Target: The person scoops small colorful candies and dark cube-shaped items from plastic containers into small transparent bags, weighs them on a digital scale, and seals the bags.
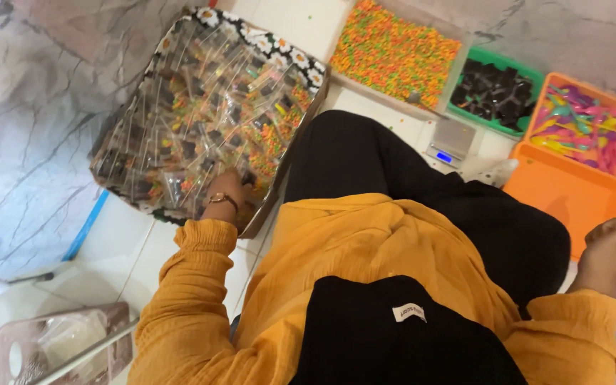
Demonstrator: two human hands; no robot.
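Presently, the left hand (228,187) is pressed among clear filled packets (201,114) in the daisy-patterned tray (290,57), grip unclear; the right hand (613,242) is loosely curled, holding nothing visible, beside the orange bin (568,192).

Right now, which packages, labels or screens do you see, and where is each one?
Clear packets: heaped in the flower-edged tray at left, small, with dark and coloured contents.
Scale screen: on the grey scale by the green tub, small, lit blue.
Cloth label: on the black fabric below, small, white.

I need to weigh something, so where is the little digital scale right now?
In the head view, the small silver scale sits on the floor at upper right, between the tray of multicoloured candy bits and the empty orange tray, just below the green tray.
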